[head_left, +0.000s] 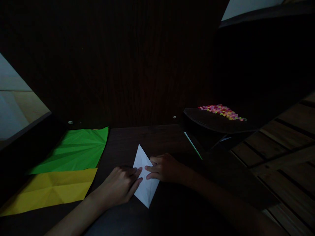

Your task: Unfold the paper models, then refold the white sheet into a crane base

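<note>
A sheet of white paper (145, 193), folded into a long kite shape with crease lines, lies on the dark wooden surface in front of me. Its upper tip points away from me and its lower tip towards me. At its left edge my left hand (120, 183) has thumb and fingers closed on the paper. From the other side my right hand (165, 168) grips the right edge, fingertips pressing near the middle crease. The two hands are close but apart. Parts of the paper's edges are hidden under the fingers.
Creased green paper (78, 149) and yellow paper (54, 188) lie to the left. A thin white-and-green strip (193, 146) rests right of my hands. Small colourful pieces (222, 111) are heaped on a dark curved ledge (209, 119). A tall dark panel (137, 65) rises behind.
</note>
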Demonstrator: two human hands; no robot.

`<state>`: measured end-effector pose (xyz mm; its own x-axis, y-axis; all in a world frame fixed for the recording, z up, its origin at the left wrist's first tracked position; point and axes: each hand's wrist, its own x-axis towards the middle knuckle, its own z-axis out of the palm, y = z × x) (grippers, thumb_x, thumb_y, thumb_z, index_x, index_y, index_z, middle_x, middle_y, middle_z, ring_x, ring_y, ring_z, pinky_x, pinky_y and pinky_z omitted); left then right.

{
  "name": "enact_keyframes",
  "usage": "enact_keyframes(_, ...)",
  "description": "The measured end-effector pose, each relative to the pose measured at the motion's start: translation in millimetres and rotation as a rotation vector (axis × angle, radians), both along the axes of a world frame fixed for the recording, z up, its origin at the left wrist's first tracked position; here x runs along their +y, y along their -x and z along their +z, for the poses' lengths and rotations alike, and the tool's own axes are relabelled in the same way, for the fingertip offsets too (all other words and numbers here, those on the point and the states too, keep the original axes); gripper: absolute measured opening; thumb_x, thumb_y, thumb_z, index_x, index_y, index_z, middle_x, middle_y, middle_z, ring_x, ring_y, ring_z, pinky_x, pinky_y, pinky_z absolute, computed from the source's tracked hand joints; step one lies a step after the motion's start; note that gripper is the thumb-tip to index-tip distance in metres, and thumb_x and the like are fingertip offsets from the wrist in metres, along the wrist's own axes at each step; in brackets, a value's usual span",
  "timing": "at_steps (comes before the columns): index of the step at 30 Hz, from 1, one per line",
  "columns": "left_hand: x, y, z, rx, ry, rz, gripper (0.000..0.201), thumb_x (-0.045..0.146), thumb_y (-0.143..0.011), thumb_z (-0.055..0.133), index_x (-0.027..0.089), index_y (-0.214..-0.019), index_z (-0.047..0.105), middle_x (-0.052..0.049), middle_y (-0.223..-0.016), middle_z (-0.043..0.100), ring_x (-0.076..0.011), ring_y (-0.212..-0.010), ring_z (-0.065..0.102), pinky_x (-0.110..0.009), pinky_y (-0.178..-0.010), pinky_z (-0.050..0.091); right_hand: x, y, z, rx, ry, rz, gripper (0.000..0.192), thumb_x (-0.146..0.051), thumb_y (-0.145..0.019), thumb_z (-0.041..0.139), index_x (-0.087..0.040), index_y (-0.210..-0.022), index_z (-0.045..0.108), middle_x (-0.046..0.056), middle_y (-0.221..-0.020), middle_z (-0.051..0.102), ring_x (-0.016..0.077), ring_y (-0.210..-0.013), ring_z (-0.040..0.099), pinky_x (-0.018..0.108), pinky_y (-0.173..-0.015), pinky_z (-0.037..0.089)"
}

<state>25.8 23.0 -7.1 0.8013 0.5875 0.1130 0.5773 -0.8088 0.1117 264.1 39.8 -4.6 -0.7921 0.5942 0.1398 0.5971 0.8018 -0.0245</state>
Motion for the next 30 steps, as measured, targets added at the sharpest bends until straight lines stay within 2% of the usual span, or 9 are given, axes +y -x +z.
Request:
enact_keyframes(9, -4.5, 1.6, 2.4, 0.053, 0.014, 0.023, 0.058, 0.051, -0.096, 0.044, 0.008, -0.131, 0.058, -0.018, -0.111, 0.072, -0.0326, -0.091, 0.072, -0.045, -0.076, 0.058, -9.1, 3.0, 12.3, -0.034, 0.178, -0.069, 0.065, -0.070, -0.080, 0.060, -0.019, -0.120, 0.066, 0.007, -0.081, 0.073, 0.0215, -0.070, 0.067, 0.028, -0.060, 0.040)
enact_keyframes(13, -4.5, 2.3, 4.6, 0.079, 0.063, 0.036, 0.061, 0.056, -0.094, 0.045, 0.010, -0.133, 0.057, -0.017, -0.117, 0.070, -0.0331, -0.097, 0.070, -0.046, -0.080, 0.057, -10.8, 3.5, 14.5, -0.037, 0.211, -0.079, 0.072, -0.074, -0.080, 0.054, -0.017, -0.122, 0.065, 0.009, -0.080, 0.074, 0.0230, -0.069, 0.068, 0.029, -0.061, 0.042)
enact_keyframes(18, -3.4, 2.9, 4.7, 0.066, 0.079, 0.048, 0.062, 0.057, -0.093, 0.047, 0.011, -0.133, 0.057, -0.017, -0.116, 0.071, -0.0329, -0.098, 0.070, -0.046, -0.082, 0.056, -10.9, 4.3, 14.9, -0.058, 0.223, -0.088, 0.077, -0.076, -0.076, 0.055, -0.017, -0.124, 0.064, 0.009, -0.078, 0.073, 0.0241, -0.068, 0.068, 0.031, -0.061, 0.043)
enact_keyframes(24, -4.5, 5.4, 1.0, 0.035, 0.055, -0.020, 0.054, 0.049, -0.095, 0.050, 0.011, -0.131, 0.058, -0.017, -0.115, 0.071, -0.0330, -0.100, 0.069, -0.046, -0.081, 0.056, -9.4, 4.7, 11.9, -0.071, 0.226, -0.103, 0.080, -0.077, -0.075, 0.055, -0.016, -0.126, 0.063, 0.011, -0.078, 0.074, 0.0248, -0.069, 0.068, 0.033, -0.065, 0.044)
enact_keyframes(30, -5.3, 5.7, 0.5, -0.063, 0.027, -0.115, 0.041, 0.040, -0.094, 0.054, 0.018, -0.128, 0.062, -0.012, -0.109, 0.073, -0.0298, -0.096, 0.070, -0.044, -0.079, 0.056, -8.8, 4.3, 12.5, -0.066, 0.232, -0.096, 0.079, -0.079, -0.074, 0.055, -0.017, -0.124, 0.064, 0.010, -0.080, 0.074, 0.0241, -0.070, 0.069, 0.031, -0.065, 0.045)
